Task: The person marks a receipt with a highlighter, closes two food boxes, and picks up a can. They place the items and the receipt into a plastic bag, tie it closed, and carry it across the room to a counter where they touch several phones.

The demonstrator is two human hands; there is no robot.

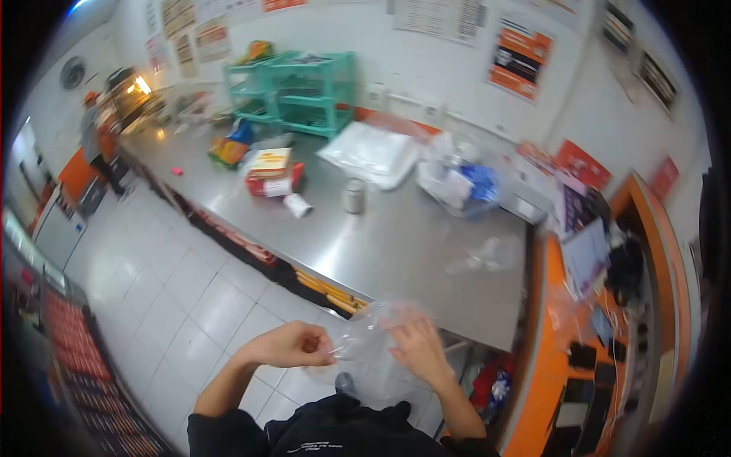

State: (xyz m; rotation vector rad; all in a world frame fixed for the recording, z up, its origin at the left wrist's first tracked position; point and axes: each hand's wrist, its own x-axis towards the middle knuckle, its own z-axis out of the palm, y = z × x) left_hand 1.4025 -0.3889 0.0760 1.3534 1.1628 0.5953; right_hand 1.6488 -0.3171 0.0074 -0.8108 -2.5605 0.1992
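A clear plastic bag [362, 340] hangs in front of my body, just short of the steel table's near edge. The fingers of my left hand [301, 346] are curled in and pinch the bag's left side. My right hand [417, 346] has its fingers stretched out over the bag's right side, palm toward the plastic. Through the film the tiled floor and my shoe [346, 383] show faintly.
The steel table [320, 255] bears a can [354, 196], a stack of white plastic bags [371, 154], a knotted bag with blue contents [464, 179], a red-and-yellow pack [272, 169] and green racks [312, 91]. An orange counter [533, 335] stands right. Far left is another person [99, 141].
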